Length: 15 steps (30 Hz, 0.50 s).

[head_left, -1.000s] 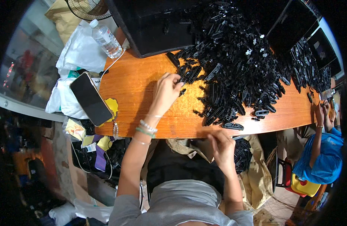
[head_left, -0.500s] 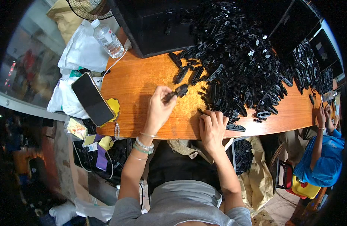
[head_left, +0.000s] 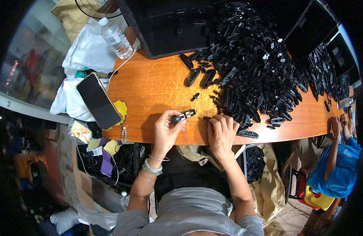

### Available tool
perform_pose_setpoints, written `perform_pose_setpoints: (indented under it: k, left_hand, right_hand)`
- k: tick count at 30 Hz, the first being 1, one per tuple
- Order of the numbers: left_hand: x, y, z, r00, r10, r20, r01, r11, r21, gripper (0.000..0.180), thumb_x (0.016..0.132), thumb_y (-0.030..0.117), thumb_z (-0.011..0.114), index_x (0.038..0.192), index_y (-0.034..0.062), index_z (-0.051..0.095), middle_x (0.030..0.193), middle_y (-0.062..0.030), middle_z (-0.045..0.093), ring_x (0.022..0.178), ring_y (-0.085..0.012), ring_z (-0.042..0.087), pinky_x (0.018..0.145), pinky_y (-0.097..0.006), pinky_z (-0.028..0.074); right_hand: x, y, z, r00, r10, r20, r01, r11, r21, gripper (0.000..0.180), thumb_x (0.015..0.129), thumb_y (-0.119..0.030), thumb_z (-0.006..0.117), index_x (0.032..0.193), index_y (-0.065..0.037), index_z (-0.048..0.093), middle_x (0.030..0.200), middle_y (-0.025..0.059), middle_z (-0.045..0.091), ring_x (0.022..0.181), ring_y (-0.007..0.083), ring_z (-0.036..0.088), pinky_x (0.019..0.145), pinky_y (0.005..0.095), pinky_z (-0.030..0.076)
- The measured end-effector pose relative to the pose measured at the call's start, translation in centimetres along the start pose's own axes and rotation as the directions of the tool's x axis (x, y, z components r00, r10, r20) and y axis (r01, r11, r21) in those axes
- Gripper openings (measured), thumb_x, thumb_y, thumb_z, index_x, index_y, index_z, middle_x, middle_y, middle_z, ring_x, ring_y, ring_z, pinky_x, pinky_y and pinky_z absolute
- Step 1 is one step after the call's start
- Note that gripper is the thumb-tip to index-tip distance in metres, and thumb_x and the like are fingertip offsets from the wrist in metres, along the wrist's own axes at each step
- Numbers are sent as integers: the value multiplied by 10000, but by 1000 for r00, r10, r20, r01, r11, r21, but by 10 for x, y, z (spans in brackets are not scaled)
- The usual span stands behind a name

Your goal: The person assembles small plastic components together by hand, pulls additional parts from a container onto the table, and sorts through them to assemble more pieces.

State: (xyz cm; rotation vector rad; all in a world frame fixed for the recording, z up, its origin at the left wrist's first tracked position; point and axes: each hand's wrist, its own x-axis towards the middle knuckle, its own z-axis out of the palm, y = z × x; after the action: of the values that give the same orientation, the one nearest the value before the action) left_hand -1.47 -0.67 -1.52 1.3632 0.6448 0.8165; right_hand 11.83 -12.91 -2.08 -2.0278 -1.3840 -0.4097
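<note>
Left hand [head_left: 165,128]: holds black part [head_left: 183,116]
Right hand [head_left: 222,133]: curled, beside pile [head_left: 252,67]
Pile: black, heaped on table [head_left: 146,86]
Phone [head_left: 99,101]: dark screen, at table's left

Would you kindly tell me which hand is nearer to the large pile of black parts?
Right. The right hand is beside the pile at its near edge; the left hand, holding a black part, is farther to the left.
</note>
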Motion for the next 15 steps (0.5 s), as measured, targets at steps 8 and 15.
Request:
perform_pose_setpoints:
  k: [8, 15]
  left_hand:
    - [-16, 16, 3, 978, -126, 168, 123, 992, 27, 223, 811, -48, 663, 1018, -26, 584, 857, -67, 641, 683, -82, 610, 602, -207, 531]
    - [-30, 13, 7, 964, -135, 230, 163, 981, -106, 190, 885, 6, 593, 1070, -38, 583, 904, -91, 643, 809, -113, 629, 682, -237, 552]
  right_hand:
    - [8, -13, -14, 989, -3, -151, 71, 894, 442, 245, 677, 90, 711, 879, 15, 594, 845, 108, 603, 736, 270, 565, 638, 343, 466]
    - [3, -34, -27, 922, 383, 56, -315, 658, 683, 129, 779, 76, 645, 902, 39, 653, 886, 129, 656, 830, 216, 644, 760, 286, 497]
